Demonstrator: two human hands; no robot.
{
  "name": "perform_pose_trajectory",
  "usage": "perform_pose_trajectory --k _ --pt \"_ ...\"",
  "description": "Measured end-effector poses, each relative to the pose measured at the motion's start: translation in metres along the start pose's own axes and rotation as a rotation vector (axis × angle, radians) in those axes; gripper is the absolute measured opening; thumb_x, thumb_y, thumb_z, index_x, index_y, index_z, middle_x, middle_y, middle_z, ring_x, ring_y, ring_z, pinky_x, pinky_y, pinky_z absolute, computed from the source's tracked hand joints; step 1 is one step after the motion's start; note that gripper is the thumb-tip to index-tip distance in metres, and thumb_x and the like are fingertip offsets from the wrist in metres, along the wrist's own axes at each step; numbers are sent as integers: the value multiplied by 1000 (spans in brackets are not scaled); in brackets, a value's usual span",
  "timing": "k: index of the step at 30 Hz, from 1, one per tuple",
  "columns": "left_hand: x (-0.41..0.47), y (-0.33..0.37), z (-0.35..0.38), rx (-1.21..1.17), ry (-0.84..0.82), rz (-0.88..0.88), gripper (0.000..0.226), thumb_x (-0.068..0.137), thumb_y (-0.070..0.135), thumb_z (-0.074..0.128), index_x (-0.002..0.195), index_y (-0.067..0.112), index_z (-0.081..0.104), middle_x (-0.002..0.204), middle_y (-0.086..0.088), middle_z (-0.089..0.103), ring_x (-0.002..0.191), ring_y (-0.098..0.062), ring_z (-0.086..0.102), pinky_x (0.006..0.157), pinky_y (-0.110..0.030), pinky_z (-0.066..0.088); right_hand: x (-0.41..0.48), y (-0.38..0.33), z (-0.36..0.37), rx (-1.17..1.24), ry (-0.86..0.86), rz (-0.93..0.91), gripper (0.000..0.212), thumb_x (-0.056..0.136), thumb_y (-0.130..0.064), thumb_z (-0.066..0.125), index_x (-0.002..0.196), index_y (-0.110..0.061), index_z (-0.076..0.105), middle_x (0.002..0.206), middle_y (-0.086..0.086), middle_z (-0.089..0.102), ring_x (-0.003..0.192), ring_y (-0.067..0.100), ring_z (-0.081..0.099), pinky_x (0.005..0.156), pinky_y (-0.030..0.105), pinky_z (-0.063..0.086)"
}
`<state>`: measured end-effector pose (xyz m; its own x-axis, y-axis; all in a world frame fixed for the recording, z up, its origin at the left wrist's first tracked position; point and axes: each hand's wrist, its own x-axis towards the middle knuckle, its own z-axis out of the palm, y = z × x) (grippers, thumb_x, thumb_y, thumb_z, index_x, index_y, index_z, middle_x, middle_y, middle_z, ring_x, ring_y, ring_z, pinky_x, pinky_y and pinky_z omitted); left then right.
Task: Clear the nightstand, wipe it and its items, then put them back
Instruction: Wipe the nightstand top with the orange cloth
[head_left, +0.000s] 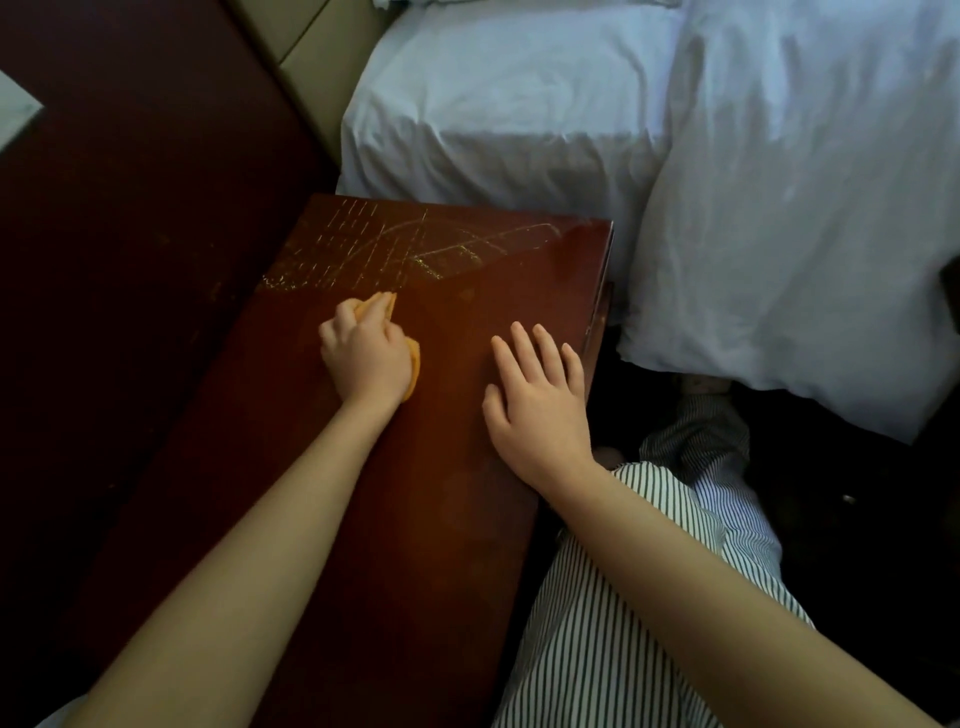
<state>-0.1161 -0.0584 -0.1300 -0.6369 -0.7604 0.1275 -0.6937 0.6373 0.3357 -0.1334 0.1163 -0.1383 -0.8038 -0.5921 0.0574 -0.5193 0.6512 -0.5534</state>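
My left grip (363, 356) is curled round the orange cloth (414, 371) on the middle of the nightstand worktop (441, 519), my right grip (535, 400) lies flat, fingers spread, near the worktop's right edge.

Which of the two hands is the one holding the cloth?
The left hand: it grips the orange cloth against the nightstand, while the right hand lies flat beside it, holding nothing.

A bedroom: white-sheeted bed (519, 93) beside a wooden nightstand (467, 291)
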Motion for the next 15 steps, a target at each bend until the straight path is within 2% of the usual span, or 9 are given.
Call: perform_pose_trajectory --k 4,10,12,15 --pt "5 22 11 -9 -18 70 39 96 19 40 132 28 50 140 -4 40 124 -26 33 101 -37 29 2 -6 6 -31 73 -10 65 89 -39 14 145 -14 35 153 7 28 145 22 13 112 33 -9" --pt "-24 -7 -1 -48 -130 380 38 95 16 42 129 29 54 134 -6 46 123 -25 36 100 -38 34 4 -7 8 -35 105 -4 64 88 -39 16 144 -15 37 153 7 30 144 24 16 113 36 -7" --pt "-27 -29 -10 -49 -124 366 38 94 16 42 128 29 55 133 -6 46 122 -26 36 100 -38 34 4 -6 10 -66 119 -26 61 89 -37 20 142 -14 41 150 8 34 143 26 21 113 37 -4" --pt "-15 -51 -19 -46 -82 227 38 94 15 42 128 28 55 135 -6 44 122 -27 36 100 -37 32 5 -7 13 -102 136 -30 56 89 -34 27 137 -12 48 145 10 42 139 29 30 112 41 1"
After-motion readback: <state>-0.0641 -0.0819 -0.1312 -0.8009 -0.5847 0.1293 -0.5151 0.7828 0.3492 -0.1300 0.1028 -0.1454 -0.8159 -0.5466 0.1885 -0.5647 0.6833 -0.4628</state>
